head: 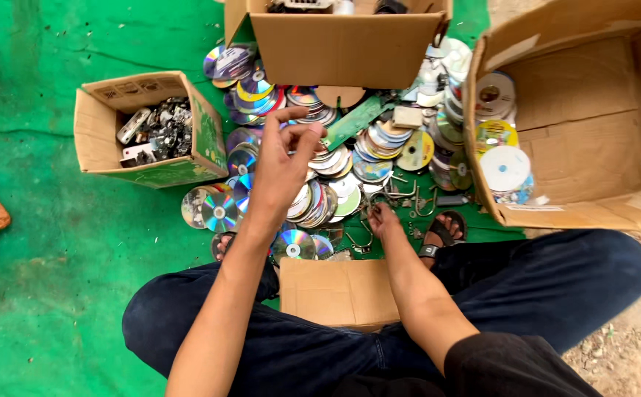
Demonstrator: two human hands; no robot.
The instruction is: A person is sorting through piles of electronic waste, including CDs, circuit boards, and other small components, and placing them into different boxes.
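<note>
A flat piece of cardboard (339, 292) is seen nearest, at 6 o'clock, laid between the knees of the dark trousers (555, 283). Just beyond it, the right hand (383, 219) is lowered to the green mat (56, 220), its fingers curled together among small metal clips and brackets (401, 197); whether one is pinched cannot be told. A sandalled foot (445, 229) is seen just beside it at 3 o'clock. The left hand (282, 165) is raised above a heap of shiny discs (320, 191), with thumb and fingers drawn close at the tips; whether anything is held there cannot be told. A green circuit board (355, 121) lies on the discs, beyond that hand at 1 o'clock. At 9 o'clock a small carton (100, 140) is filled with dark metal parts. At 3 o'clock a large carton (592, 125) lies tipped on its side, with discs inside. At 12 o'clock a third carton (339, 44) stands farthest away.
</note>
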